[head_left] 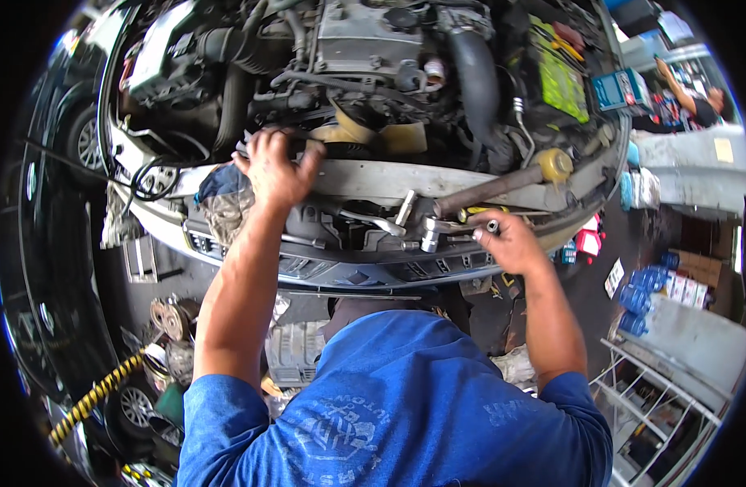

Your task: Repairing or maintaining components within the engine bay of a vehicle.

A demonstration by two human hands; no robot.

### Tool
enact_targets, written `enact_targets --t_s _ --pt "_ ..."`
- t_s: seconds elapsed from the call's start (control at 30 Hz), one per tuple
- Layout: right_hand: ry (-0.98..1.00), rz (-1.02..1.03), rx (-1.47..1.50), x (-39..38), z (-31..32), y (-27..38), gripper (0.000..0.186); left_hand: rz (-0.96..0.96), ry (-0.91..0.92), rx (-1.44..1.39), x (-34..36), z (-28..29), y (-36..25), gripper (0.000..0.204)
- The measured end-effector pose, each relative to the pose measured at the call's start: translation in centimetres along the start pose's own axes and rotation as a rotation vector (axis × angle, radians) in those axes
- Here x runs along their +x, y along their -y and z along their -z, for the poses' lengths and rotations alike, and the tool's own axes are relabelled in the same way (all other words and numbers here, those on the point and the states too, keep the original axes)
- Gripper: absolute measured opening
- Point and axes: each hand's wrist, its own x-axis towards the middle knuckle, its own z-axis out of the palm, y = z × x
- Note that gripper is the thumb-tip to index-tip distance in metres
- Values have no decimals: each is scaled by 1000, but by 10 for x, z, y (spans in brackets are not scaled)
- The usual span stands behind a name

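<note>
My left hand (277,172) reaches over the pale front crossmember (365,178) of an open engine bay. Its fingers bend down behind the bar and are smeared by motion, so I cannot see what they hold. A dark, crumpled cloth (231,211) lies beside that wrist. Over the right part of the front panel, my right hand (515,246) is closed around a small metal socket (492,226). Just left of it are another shiny socket (430,234), a short metal extension (405,207) and a wrench (373,220). A yellow-and-black screwdriver handle (473,213) touches the area above my right fingers.
A mallet with a yellow head (556,165) rests across the crossmember at right. Behind it stand the engine (369,40) and a thick black hose (477,81). A dark car (56,268) is at left. Another person (698,105) is at far right, near blue bottles (642,288).
</note>
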Motion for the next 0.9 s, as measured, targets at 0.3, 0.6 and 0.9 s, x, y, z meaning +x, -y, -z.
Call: enact_targets --t_s 0.3,0.6,0.9 --pt "-124 -36 170 -61 -61 -27 25 -672 592 75 -57 8 -80 30" --pt "-207 26 340 -53 -91 -17 28 -856 475 -202 -61 42 -89 28" --pt "28 -85 1232 -41 -113 -22 15 -895 758 -412 -113 43 -109 29"
